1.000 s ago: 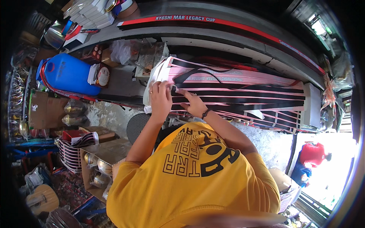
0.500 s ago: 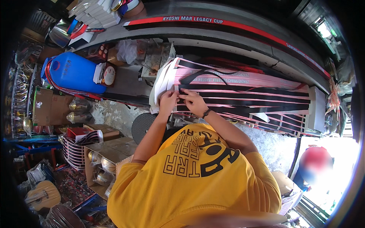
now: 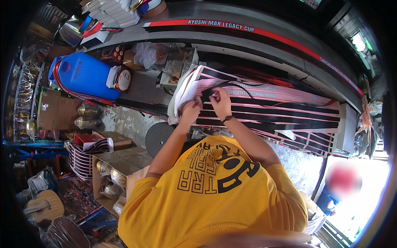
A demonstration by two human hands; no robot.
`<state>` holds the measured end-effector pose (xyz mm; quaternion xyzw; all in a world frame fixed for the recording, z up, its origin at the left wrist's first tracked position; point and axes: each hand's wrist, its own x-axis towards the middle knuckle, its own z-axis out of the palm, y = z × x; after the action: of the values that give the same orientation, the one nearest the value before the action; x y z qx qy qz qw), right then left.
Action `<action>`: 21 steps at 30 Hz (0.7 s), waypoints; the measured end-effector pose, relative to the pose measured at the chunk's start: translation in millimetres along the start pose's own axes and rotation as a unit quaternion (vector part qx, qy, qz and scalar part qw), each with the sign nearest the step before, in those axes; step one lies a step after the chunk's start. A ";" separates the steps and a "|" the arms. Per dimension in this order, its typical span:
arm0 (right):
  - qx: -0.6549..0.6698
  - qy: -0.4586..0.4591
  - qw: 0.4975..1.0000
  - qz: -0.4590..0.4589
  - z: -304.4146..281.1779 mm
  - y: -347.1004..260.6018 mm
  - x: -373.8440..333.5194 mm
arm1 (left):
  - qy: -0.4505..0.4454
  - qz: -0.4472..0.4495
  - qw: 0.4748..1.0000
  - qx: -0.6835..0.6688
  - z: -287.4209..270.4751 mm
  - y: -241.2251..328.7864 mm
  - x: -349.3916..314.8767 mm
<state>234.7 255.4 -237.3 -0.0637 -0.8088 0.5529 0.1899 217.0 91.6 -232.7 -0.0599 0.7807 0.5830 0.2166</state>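
Note:
A long stack of black ribbon strips [image 3: 269, 115] with pink edges and white lettering lies across a low surface in front of me. White sheet ends [image 3: 185, 91] curl up at its left side. My left hand [image 3: 191, 111] is closed at that left end, and what its fingers hold is hidden. Just right of it, my right hand [image 3: 222, 103] is pinched above the strips, with a small pale bit showing at the fingertips. A loose black strip [image 3: 205, 96] lies beside those fingers and loops off to the right over the stack.
A grey shelf [image 3: 173, 35] with a red-and-black lettered band [image 3: 248, 31] runs behind the stack. To the left are a blue plastic jug [image 3: 89, 76], a cardboard box [image 3: 58, 109] and an open carton [image 3: 124, 161] with wrapped gold pieces. A person [image 3: 341, 182] is at the bright opening right.
My right hand has lifted from the strips' left end and moved up and right, its pointing finger now curled into a pinch. The left hand stays at the stack's left end.

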 end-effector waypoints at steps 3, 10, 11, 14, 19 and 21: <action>-0.045 -0.129 0.985 -0.108 5.2 3.1 24.3 | 0.001 0.010 1.000 0.027 0.4 -5.6 -1.3; -0.183 -0.142 0.972 -0.038 20.7 2.7 39.9 | 0.039 0.016 0.991 0.123 -5.0 -24.0 -0.1; -0.186 -0.136 0.973 -0.033 21.4 0.4 40.2 | 0.057 0.031 0.987 0.150 -4.8 -26.4 -1.9; -0.204 -0.129 0.970 0.016 25.8 -9.1 41.8 | 0.096 0.059 0.973 0.201 -4.1 -31.1 -7.9; -0.251 -0.163 0.950 0.089 31.3 -18.1 46.1 | 0.109 0.037 0.971 0.212 -2.9 -33.9 -10.3; -0.251 -0.163 0.950 0.091 32.6 -17.6 45.8 | 0.107 0.038 0.970 0.215 -3.1 -34.7 -12.2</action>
<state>182.2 234.6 -220.7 -0.0915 -0.9321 0.3500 -0.0174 239.1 75.8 -257.7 -0.0445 0.9081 0.3993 0.1178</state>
